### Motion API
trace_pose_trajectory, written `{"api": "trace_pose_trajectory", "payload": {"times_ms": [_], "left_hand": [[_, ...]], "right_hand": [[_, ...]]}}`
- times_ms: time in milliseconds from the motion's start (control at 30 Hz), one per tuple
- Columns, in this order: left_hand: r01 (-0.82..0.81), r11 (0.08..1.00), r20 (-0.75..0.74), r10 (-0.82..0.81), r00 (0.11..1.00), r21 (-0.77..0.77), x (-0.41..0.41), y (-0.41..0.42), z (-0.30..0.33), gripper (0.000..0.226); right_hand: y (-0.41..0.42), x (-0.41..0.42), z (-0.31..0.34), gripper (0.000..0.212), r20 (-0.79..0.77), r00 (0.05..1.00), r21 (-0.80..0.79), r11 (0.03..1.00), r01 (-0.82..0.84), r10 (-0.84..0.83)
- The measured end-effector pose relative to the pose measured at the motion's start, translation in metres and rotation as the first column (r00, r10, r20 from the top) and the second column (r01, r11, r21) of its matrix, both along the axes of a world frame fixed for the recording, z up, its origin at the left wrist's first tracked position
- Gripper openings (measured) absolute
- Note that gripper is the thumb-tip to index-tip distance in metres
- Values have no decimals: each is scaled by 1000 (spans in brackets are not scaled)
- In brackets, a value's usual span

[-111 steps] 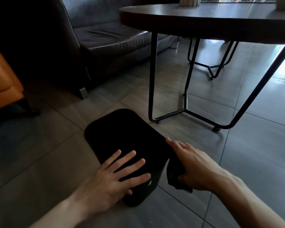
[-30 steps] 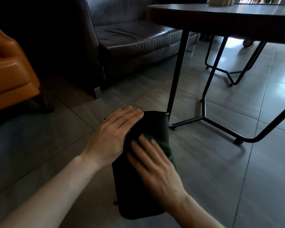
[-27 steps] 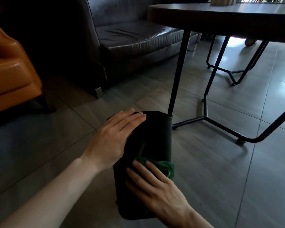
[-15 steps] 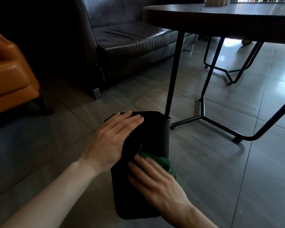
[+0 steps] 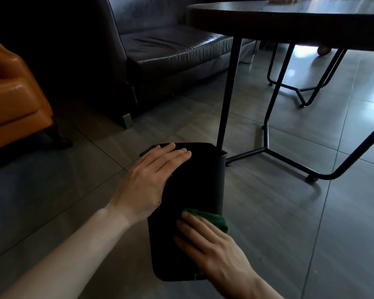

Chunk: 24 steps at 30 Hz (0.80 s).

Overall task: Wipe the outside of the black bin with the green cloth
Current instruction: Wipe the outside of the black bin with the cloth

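Observation:
The black bin (image 5: 194, 186) lies on its side on the tiled floor, its long flat face turned up. My left hand (image 5: 151, 180) rests flat on the bin's far left part with the fingers together and nothing in it. My right hand (image 5: 209, 242) presses the green cloth (image 5: 212, 219) flat against the near right part of the bin. Only a crumpled edge of the cloth shows beyond my fingertips, by the bin's right edge.
A dark round table (image 5: 289, 22) on thin black metal legs (image 5: 227, 98) stands just behind the bin, one leg almost touching it. A dark leather sofa (image 5: 171, 52) is at the back, an orange armchair (image 5: 11, 100) at the left. Bare grey floor tiles (image 5: 311, 234) lie to the right.
Over the last second my right hand with the cloth has slid along the bin's face towards me, from the middle to the near end. My left hand has stayed in place.

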State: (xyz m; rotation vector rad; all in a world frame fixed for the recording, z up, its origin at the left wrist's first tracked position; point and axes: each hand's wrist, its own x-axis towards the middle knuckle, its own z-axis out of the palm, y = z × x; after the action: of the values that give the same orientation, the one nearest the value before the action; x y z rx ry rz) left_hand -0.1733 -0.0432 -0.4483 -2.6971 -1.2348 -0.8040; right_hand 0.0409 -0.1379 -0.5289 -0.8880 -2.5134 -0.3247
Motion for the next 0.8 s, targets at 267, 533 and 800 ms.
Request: {"api": "trace_pose_trajectory", "payload": {"times_ms": [267, 533, 800], "left_hand": [[-8, 1000, -4, 8, 1000, -1, 7, -5, 1, 48], [9, 999, -4, -9, 1000, -45, -5, -8, 4, 46], [61, 997, -15, -61, 998, -51, -16, -20, 8, 44]], "right_hand": [[34, -28, 44, 21, -396, 882, -44, 965, 258, -254], [-17, 6, -14, 21, -102, 994, 14, 999, 41, -39], [54, 95, 72, 67, -342, 675, -374, 753, 541, -654]]}}
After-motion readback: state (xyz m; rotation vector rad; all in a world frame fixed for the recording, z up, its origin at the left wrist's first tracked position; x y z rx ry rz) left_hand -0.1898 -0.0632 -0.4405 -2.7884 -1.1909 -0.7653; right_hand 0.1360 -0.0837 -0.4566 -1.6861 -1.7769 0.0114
